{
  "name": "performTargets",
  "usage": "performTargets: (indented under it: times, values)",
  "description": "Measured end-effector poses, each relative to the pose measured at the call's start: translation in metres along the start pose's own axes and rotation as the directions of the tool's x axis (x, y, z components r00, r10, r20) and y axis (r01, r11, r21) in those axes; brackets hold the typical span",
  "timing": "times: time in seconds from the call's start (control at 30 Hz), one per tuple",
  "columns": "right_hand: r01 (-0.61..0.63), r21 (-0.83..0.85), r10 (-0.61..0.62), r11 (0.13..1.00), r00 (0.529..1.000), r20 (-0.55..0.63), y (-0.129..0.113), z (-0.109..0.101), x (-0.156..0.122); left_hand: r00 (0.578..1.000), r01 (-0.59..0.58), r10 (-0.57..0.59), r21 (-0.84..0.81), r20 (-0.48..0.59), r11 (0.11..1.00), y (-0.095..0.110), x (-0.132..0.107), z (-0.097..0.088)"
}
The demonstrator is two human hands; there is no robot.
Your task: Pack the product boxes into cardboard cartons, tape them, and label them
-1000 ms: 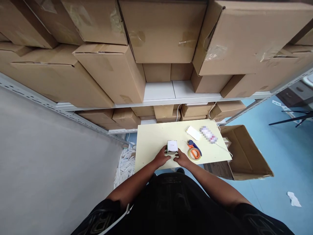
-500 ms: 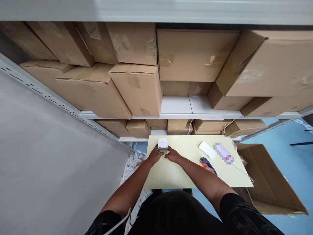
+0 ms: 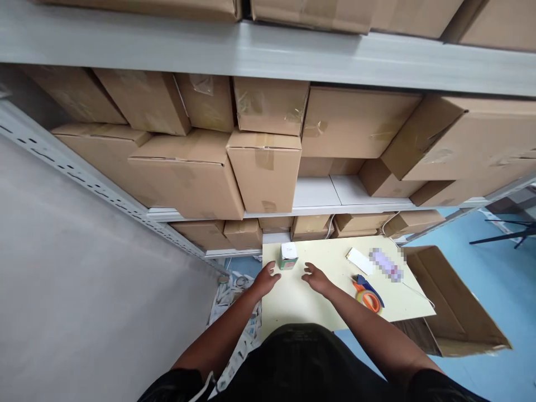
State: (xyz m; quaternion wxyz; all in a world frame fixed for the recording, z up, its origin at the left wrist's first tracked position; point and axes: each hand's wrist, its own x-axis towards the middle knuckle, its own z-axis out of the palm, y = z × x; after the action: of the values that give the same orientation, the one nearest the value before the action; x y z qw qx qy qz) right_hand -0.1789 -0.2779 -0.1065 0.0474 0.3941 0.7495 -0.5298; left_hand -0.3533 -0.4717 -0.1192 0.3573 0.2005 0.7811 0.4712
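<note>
A small box (image 3: 288, 257) with a white top and green-and-pink sides stands upright near the far left edge of the pale yellow table (image 3: 301, 301). My left hand (image 3: 265, 279) is just left of the box and nearer to me, apart from it, with thumb and fingers spread around nothing. To the right of the box, my right hand (image 3: 317, 278) hovers with its fingers apart, also holding nothing. An orange and blue tape dispenser (image 3: 369, 295) lies on the table near my right forearm.
A flat white box (image 3: 359, 261) and a blurred-out purple-white item (image 3: 386, 264) lie at the table's right. An open carton (image 3: 456, 301) stands on the floor beyond. Shelves of cardboard boxes (image 3: 264, 173) rise behind the table. White packets (image 3: 237, 329) lie on the floor at left.
Both hands have let go of the small box and drawn apart toward me. The box stays on the table. My view has shifted, bringing more of the upper shelf into sight.
</note>
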Motion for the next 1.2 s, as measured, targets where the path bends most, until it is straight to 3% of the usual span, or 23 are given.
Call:
performTargets:
  times: [0.17, 0.3, 0.43, 0.53, 0.77, 1.07, 1.2]
  values:
    - [-0.121, 0.066, 0.123, 0.99, 0.992, -0.021, 0.046, -0.028, -0.059, 0.999, 0.034, -0.035, -0.042, -0.029, 0.999, -0.006, -0.025, -0.02]
    - [-0.255, 0.066, 0.258, 0.965, 0.965, -0.04, 0.081, -0.04, -0.095, 0.994, 0.037, -0.039, 0.024, 0.105, 0.999, -0.005, -0.043, -0.004]
    - [-0.298, 0.009, 0.298, 0.955, 0.954, -0.044, 0.105, -0.049, -0.11, 0.966, -0.029, -0.007, 0.138, 0.257, 0.99, -0.001, -0.062, 0.032]
    - [-0.264, -0.05, 0.263, 0.963, 0.965, -0.021, 0.116, -0.061, -0.112, 0.955, -0.056, -0.003, 0.191, 0.296, 0.98, 0.008, -0.071, 0.06]
    - [-0.097, -0.162, 0.116, 0.982, 0.987, 0.112, 0.144, -0.109, -0.104, 0.978, 0.034, -0.092, 0.294, 0.187, 0.955, 0.035, -0.084, 0.124]
    - [0.038, -0.217, 0.009, 0.975, 0.978, 0.209, 0.194, -0.195, -0.11, 0.984, 0.119, -0.147, 0.249, 0.096, 0.961, 0.067, -0.113, 0.236]
    - [0.056, -0.224, -0.01, 0.973, 0.98, 0.199, 0.21, -0.211, -0.117, 0.982, 0.106, -0.139, 0.23, 0.13, 0.967, 0.073, -0.131, 0.259]
